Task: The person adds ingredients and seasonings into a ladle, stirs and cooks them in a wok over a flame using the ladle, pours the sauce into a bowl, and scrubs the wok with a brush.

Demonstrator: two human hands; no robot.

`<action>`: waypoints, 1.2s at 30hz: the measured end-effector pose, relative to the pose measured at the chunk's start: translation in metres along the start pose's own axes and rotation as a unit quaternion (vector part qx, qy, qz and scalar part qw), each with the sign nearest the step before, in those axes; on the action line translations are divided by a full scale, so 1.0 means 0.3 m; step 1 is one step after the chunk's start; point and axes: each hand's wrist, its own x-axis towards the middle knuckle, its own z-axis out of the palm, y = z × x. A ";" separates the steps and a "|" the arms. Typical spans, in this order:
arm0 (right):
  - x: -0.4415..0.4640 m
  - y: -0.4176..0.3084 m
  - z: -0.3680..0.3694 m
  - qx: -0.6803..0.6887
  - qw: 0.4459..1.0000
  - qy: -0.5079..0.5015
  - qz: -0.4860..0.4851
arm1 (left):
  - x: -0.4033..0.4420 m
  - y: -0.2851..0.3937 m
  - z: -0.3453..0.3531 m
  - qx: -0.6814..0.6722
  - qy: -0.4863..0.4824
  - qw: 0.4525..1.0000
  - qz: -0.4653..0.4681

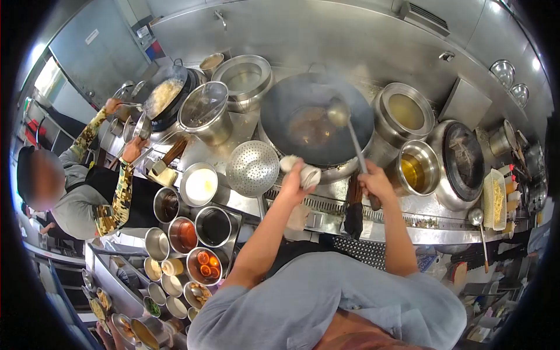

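Observation:
My right hand (377, 183) is closed round the handle of a ladle (338, 112), whose bowl rests inside the large black wok (280, 111). A small pool of brown liquid (309, 125) lies in the wok's bottom, with light steam above it. At the wok's near rim my left hand (294, 182) grips a folded white cloth (311, 177); whether it also holds the wok's edge is hidden. Left of that hand lies a round perforated strainer (252, 168). Beside my right hand stands a steel pot of yellow oil (413, 174).
To the left, a co-worker (87, 192) tends another steaming wok (165, 96). Several sauce pots, including one of red sauce (183, 234), crowd the lower left. A lidded pot (205, 114) stands left of my wok; a covered burner (462, 154) and noodle basket (496, 200) are at right.

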 end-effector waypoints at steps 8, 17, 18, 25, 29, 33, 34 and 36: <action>-0.013 0.133 0.141 0.612 0.732 -0.264 0.142 | 0.074 -0.032 0.013 0.046 -0.007 0.998 0.039; -0.135 0.009 0.084 0.232 0.966 -0.112 0.014 | -0.196 -0.083 -0.214 0.015 -0.100 0.994 0.047; -0.143 -0.010 0.077 0.232 0.966 -0.112 0.015 | -0.219 -0.074 -0.216 0.022 -0.142 0.987 0.066; -0.149 -0.054 0.021 0.057 0.994 -0.058 -0.066 | -0.362 0.053 -0.115 0.255 -0.214 0.928 0.165; -0.226 -0.101 0.012 -0.012 0.996 -0.011 -0.087 | -0.396 0.171 0.041 0.631 -0.244 0.627 0.387; -0.294 -0.096 0.001 -0.010 0.996 0.005 -0.086 | -0.355 0.290 0.187 0.759 -0.263 0.458 0.380; -0.306 -0.090 -0.011 0.010 0.997 -0.010 -0.081 | -0.324 0.318 0.216 0.761 -0.260 0.458 0.379; -0.338 -0.093 -0.028 0.047 0.995 -0.037 -0.084 | -0.251 0.368 0.270 0.801 -0.266 0.355 0.402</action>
